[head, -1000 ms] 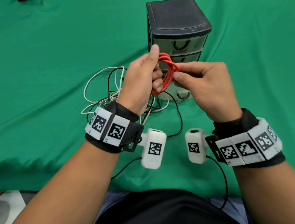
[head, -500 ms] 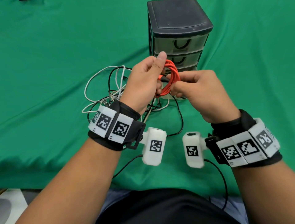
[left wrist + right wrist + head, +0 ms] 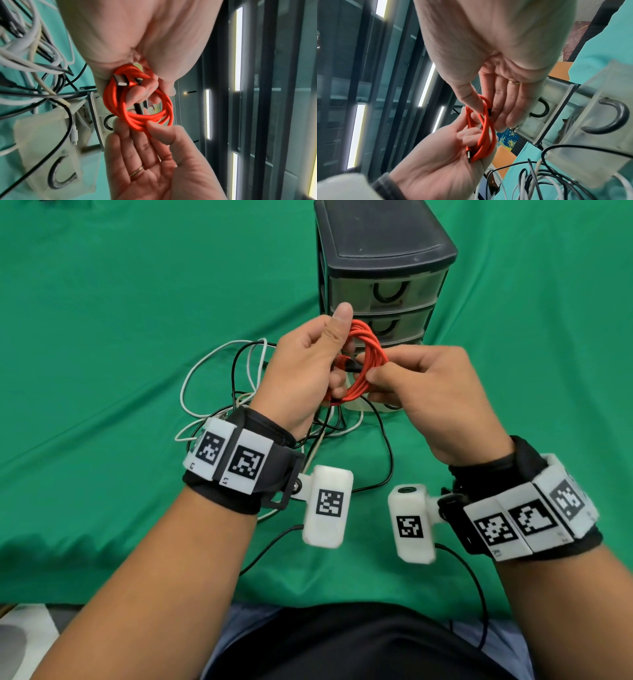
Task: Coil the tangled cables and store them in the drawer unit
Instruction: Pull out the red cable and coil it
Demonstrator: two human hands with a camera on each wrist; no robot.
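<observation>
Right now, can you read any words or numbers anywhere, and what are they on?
No words or numbers can be read.
Left wristband and right wristband: black-and-white square codes, not letters; the tiny marks on their edges are too small to read.
Drawer unit: no label shows.

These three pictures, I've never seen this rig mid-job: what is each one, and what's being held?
No machine here: a person's two bare hands, with cameras strapped to the wrists. The big picture is from a head camera looking down; the other two look along each wrist. The left hand grips a coiled orange cable, and the right hand pinches its loops between thumb and fingers. On the green cloth lie tangled white and black cables and a dark drawer unit, bottom drawer pulled out.
</observation>
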